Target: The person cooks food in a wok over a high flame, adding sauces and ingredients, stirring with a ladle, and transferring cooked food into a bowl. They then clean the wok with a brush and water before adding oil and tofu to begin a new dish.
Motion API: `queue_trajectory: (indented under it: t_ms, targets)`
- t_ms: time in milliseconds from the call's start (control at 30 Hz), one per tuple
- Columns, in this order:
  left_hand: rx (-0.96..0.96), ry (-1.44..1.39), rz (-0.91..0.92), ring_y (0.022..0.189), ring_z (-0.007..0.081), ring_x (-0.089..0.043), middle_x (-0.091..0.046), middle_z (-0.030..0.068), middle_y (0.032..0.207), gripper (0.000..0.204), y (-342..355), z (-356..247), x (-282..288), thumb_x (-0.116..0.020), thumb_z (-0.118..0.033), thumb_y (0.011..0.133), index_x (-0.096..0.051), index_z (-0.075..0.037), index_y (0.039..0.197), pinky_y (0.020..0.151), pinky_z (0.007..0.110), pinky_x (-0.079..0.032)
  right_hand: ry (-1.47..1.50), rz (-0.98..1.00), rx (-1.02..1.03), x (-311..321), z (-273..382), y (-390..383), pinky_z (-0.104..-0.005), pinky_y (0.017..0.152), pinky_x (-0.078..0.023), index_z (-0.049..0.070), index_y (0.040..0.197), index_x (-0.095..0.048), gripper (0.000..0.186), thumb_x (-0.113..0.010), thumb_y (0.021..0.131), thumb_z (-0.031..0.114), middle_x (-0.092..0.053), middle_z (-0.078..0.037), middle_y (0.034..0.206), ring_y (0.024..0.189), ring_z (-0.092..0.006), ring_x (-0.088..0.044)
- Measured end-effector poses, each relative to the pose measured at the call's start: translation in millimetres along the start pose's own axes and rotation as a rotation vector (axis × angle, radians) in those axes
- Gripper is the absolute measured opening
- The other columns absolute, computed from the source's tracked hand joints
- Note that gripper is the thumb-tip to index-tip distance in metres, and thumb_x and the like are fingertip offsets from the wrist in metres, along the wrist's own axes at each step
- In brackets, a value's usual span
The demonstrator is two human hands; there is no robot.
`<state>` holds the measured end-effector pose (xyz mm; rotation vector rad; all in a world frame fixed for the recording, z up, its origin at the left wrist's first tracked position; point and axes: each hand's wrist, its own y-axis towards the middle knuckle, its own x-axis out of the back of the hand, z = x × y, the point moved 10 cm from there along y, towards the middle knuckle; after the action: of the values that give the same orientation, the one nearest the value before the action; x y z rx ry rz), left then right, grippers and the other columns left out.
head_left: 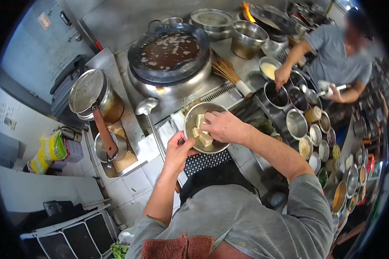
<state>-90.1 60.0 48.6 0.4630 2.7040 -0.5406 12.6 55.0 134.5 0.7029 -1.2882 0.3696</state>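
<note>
A steel bowl [216,147] is held in front of my body, with several pale, block-shaped pieces of tofu [204,138] inside. My left hand [180,149] grips the bowl's near left rim, thumb on the edge and fingers beneath it. Over the bowl's right side reaches my right hand [222,126], its curled fingers down among the tofu and closed on a piece. Its fingertips are partly hidden. Just left of the bowl, a long-handled ladle [147,105] lies across the counter edge, its handle passing beside my left hand.
Ahead stands a large wok [135,60] of dark liquid on a steel stove. A bamboo brush [227,71] lies right of it. At left, a strainer [87,88] rests on a pot [112,105]. A co-worker [339,56] reaches over containers at right; flame [247,12] rises behind.
</note>
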Motion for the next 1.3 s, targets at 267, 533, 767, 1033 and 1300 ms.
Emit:
queue_trajectory:
  t_ms: [267,533,767,1033,1300]
  targets:
    - [-0.117,-0.13,-0.258,0.074,0.0167,-0.062,-0.059,0.0092,0.085,0.007,35,-9,28,-0.055,-0.001,0.08,-0.048,-0.004,0.079,0.062,0.03,-0.057,1.014,-0.33,-0.256,24,-164,86,-0.0197,0.063,-0.041,0.006,0.091,-0.051,0.022,-0.065,0.074,0.005,-0.051,0.004,0.08,0.073,-0.0044,-0.048]
    - [-0.188,-0.25,-0.451,0.072,0.0148,-0.06,-0.058,0.0074,0.083,0.009,25,-3,5,-0.055,0.001,0.08,-0.048,-0.005,0.078,0.057,0.028,-0.057,0.003,-0.079,-0.354,-20,-319,157,-0.0419,0.071,-0.047,0.005,0.085,-0.061,0.023,-0.065,0.069,0.022,-0.062,-0.015,0.079,0.076,-0.034,-0.059]
    - [-0.2,-0.34,-0.576,0.074,0.0181,-0.061,-0.059,0.0087,0.086,0.008,-26,29,30,-0.056,0.001,0.079,-0.051,-0.004,0.081,0.06,0.034,-0.056,0.588,-0.23,-0.564,86,-189,-45,-0.0307,0.052,-0.042,0.0,0.073,-0.063,0.019,-0.062,0.078,0.017,-0.056,-0.013,0.06,0.052,-0.02,-0.052]
    - [-0.165,-0.227,-0.39,0.08,0.0177,-0.059,-0.059,0.0088,0.09,0.007,-44,52,28,-0.056,-0.001,0.079,-0.051,-0.004,0.083,0.064,0.037,-0.056,0.788,-0.114,-0.558,15,-51,-125,-0.0294,0.058,-0.046,0.003,0.09,-0.064,0.015,-0.063,0.078,0.013,-0.064,-0.011,0.076,0.065,-0.0175,-0.06]
    - [-0.228,-0.241,-0.224,0.082,0.0172,-0.06,-0.06,0.0082,0.091,0.008,-70,42,-25,-0.057,-0.002,0.081,-0.053,-0.004,0.087,0.068,0.033,-0.055,0.685,-0.28,-0.344,58,-14,-79,-0.0278,0.058,-0.046,0.001,0.096,-0.062,0.02,-0.062,0.077,0.008,-0.062,-0.009,0.079,0.064,-0.0169,-0.058]
